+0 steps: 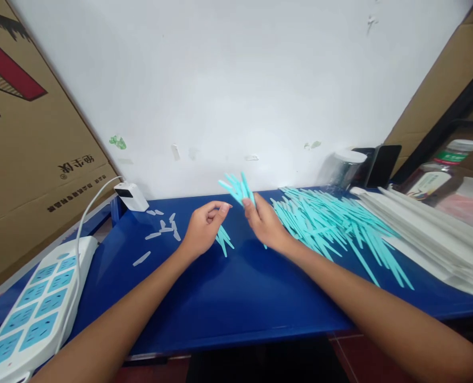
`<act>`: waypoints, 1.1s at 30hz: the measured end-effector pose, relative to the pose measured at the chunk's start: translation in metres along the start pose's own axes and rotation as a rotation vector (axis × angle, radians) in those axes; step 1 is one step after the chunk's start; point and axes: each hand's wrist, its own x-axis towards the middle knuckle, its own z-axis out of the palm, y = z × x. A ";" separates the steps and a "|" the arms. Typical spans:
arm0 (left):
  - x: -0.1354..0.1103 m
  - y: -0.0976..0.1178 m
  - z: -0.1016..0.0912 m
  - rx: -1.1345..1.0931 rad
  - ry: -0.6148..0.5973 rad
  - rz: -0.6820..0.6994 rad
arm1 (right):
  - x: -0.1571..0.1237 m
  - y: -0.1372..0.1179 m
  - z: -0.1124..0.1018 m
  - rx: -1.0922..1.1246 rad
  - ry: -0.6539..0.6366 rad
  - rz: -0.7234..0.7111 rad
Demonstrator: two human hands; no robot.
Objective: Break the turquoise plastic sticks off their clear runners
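Note:
My right hand [265,222] is closed around a fanned bunch of slim turquoise plastic sticks [236,186], their tips pointing up and to the left. To its left, my left hand [205,226] has its fingers curled in and the thumb against the index finger. Whether anything sits in that pinch is hidden. A few more turquoise sticks [224,242] show below and behind the left hand; I cannot tell if it touches them. Right of my right hand lies a big loose pile of the same sticks [332,223]. Several small translucent whitish strips [166,226] are scattered left of my left hand.
A white power strip [40,303] and a small white device [131,197] with a cable stand left on the blue table [236,308]. White plastic-wrapped stacks [423,239], a bottle [436,170], a clear jar [343,167] and a dark phone-like slab [383,166] are at right.

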 end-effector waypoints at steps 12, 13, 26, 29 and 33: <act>-0.012 0.011 0.007 -0.075 -0.004 0.047 | -0.024 -0.010 0.017 0.033 -0.262 -0.017; -0.013 0.011 0.006 -0.070 -0.014 0.049 | -0.024 -0.011 0.018 0.054 -0.270 -0.015; 0.003 0.009 -0.002 -0.431 0.155 -0.259 | -0.012 -0.013 0.011 0.299 0.084 0.104; 0.010 -0.003 -0.007 -0.607 0.183 -0.396 | -0.006 -0.001 0.007 0.352 0.127 0.172; 0.017 -0.014 -0.018 -0.651 0.232 -0.379 | -0.005 0.009 0.011 0.346 0.102 0.218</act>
